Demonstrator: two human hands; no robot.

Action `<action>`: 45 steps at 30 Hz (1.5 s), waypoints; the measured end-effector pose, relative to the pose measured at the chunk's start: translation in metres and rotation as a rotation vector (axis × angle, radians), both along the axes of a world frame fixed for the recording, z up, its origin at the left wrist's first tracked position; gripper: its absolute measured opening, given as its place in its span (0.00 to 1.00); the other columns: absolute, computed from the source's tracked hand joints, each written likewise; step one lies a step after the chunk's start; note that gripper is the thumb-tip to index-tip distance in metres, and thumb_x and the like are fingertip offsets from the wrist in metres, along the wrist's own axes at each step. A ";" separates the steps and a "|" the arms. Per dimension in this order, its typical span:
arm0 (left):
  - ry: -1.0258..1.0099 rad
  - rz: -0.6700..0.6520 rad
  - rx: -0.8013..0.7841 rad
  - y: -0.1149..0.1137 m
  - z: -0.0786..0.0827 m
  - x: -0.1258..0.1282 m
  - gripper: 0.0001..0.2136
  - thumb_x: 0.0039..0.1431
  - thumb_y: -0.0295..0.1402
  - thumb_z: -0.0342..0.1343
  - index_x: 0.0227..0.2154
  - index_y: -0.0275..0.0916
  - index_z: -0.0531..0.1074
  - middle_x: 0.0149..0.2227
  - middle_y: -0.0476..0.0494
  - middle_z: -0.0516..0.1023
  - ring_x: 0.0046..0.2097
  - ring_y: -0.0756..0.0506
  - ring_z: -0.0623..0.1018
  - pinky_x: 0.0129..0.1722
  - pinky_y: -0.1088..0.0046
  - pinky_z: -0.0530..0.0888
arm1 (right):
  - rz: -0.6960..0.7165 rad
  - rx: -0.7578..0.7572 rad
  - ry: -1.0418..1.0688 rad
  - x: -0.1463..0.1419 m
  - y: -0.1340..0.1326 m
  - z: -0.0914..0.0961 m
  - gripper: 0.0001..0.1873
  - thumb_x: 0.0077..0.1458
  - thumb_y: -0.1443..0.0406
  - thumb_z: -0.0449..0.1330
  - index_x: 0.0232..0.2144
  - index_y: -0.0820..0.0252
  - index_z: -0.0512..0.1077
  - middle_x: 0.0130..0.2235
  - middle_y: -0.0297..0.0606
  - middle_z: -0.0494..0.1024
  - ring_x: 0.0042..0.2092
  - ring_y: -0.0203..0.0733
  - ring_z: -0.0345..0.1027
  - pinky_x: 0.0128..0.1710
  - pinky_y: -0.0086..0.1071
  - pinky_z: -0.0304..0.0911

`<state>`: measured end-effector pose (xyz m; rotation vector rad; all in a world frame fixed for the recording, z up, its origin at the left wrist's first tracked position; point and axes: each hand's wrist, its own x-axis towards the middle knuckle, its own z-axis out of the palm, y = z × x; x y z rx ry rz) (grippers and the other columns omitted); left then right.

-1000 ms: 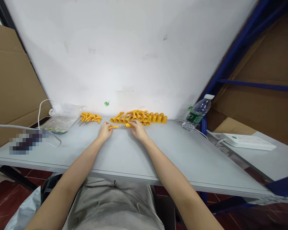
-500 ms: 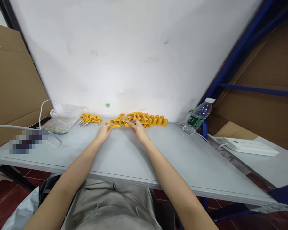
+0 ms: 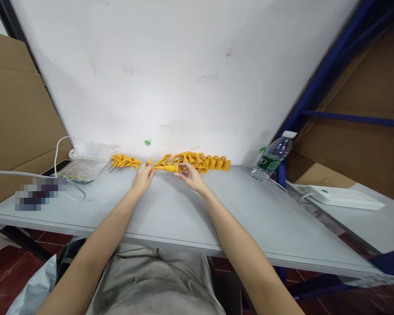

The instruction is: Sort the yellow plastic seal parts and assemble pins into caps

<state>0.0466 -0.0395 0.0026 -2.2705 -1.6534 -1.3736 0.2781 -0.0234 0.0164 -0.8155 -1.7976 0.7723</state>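
Observation:
Both my hands hold one long yellow plastic part [image 3: 166,168] just above the grey table [image 3: 170,210], near its far edge. My left hand [image 3: 144,175] pinches the part's left end. My right hand [image 3: 188,174] pinches its right end. Right behind them lies a row of several more yellow parts [image 3: 203,162] against the white wall. A smaller heap of yellow parts with metal ends [image 3: 123,162] lies to the left of my left hand.
A clear plastic bag [image 3: 83,164] and a white cable [image 3: 57,153] lie at the far left. A water bottle [image 3: 272,155] lies at the far right corner. A white power strip [image 3: 343,197] sits on the neighbouring table. Cardboard stands on both sides.
The yellow part has been lifted a little off the table and moved toward the wall. My right fingers have turned up, pinching its end.

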 end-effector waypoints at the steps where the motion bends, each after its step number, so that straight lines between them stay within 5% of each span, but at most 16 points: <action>1: 0.000 -0.006 0.007 0.000 0.000 0.000 0.14 0.62 0.30 0.50 0.48 0.41 0.74 0.42 0.41 0.69 0.40 0.46 0.73 0.46 0.68 0.71 | 0.001 -0.032 0.034 0.000 -0.002 0.002 0.26 0.46 0.46 0.64 0.40 0.57 0.68 0.42 0.42 0.74 0.33 0.41 0.73 0.37 0.41 0.71; 10: -0.014 -0.032 0.020 -0.005 0.001 0.007 0.13 0.63 0.30 0.50 0.47 0.42 0.74 0.43 0.42 0.69 0.37 0.48 0.73 0.44 0.71 0.71 | -0.086 -0.347 0.085 -0.008 -0.018 0.010 0.31 0.47 0.35 0.56 0.19 0.55 0.59 0.16 0.27 0.62 0.14 0.31 0.55 0.16 0.31 0.61; 14: -0.034 -0.010 0.002 -0.003 -0.001 0.008 0.12 0.62 0.30 0.51 0.46 0.42 0.74 0.43 0.42 0.69 0.38 0.48 0.73 0.44 0.70 0.71 | -0.096 -0.363 0.053 -0.006 -0.018 0.014 0.29 0.46 0.38 0.58 0.26 0.57 0.67 0.23 0.32 0.72 0.15 0.31 0.59 0.14 0.29 0.57; 18: -0.042 -0.021 -0.011 -0.003 -0.001 0.010 0.12 0.62 0.30 0.51 0.46 0.42 0.74 0.43 0.43 0.69 0.38 0.48 0.73 0.45 0.70 0.71 | 0.002 -0.292 0.102 0.000 -0.019 0.022 0.34 0.34 0.45 0.70 0.41 0.56 0.69 0.32 0.33 0.76 0.19 0.32 0.63 0.17 0.29 0.59; 27: -0.048 -0.048 0.051 -0.003 0.003 0.010 0.11 0.60 0.32 0.57 0.45 0.43 0.75 0.40 0.44 0.71 0.43 0.46 0.73 0.47 0.69 0.70 | -0.108 -0.317 0.014 -0.005 -0.024 0.022 0.30 0.46 0.37 0.58 0.19 0.57 0.61 0.14 0.31 0.68 0.14 0.29 0.51 0.15 0.27 0.48; 31: -0.072 -0.049 0.075 0.002 0.000 0.008 0.10 0.59 0.32 0.58 0.44 0.42 0.75 0.39 0.45 0.70 0.42 0.46 0.73 0.46 0.68 0.71 | -0.099 -0.347 -0.018 -0.005 -0.023 0.022 0.30 0.47 0.38 0.58 0.23 0.59 0.67 0.18 0.32 0.71 0.14 0.28 0.53 0.15 0.26 0.51; 36: -0.077 -0.056 0.067 0.005 -0.003 0.008 0.10 0.59 0.31 0.59 0.44 0.42 0.75 0.38 0.45 0.71 0.42 0.45 0.74 0.46 0.67 0.71 | 0.002 -0.308 0.024 0.004 -0.021 0.025 0.29 0.43 0.50 0.68 0.45 0.59 0.71 0.29 0.33 0.76 0.19 0.30 0.61 0.19 0.27 0.58; 45: -0.019 -0.105 0.038 0.002 -0.003 0.007 0.12 0.59 0.34 0.58 0.46 0.42 0.71 0.41 0.43 0.72 0.45 0.43 0.73 0.49 0.65 0.70 | -0.015 -0.278 0.058 0.006 -0.017 0.022 0.25 0.46 0.54 0.67 0.44 0.62 0.72 0.30 0.35 0.76 0.19 0.30 0.61 0.20 0.28 0.59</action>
